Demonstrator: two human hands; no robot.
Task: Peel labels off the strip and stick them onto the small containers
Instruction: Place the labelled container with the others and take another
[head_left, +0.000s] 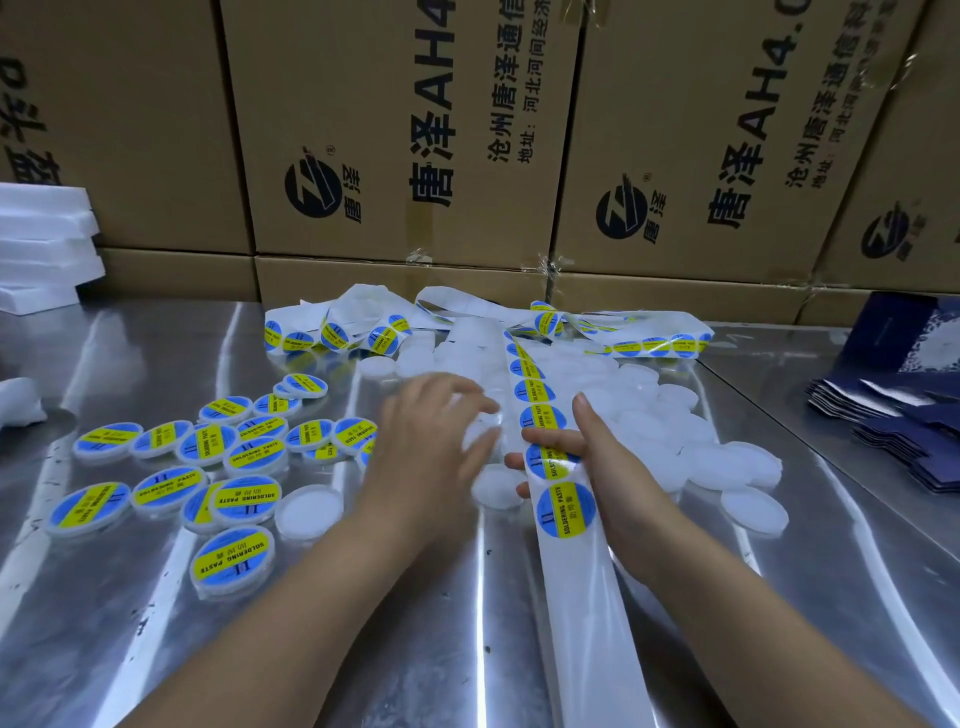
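White strip of blue-yellow round labels (581, 597) pinched by right hand (610, 470); blurred left hand (426, 439) over small white round containers (727, 462), grip unclear.

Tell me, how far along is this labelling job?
Done: a cluster of small round containers with blue-and-yellow labels lies at the left. In hand: the right hand pinches the long white label strip; the blurred left hand reaches over plain white containers. Left: that whole unlabelled pile.
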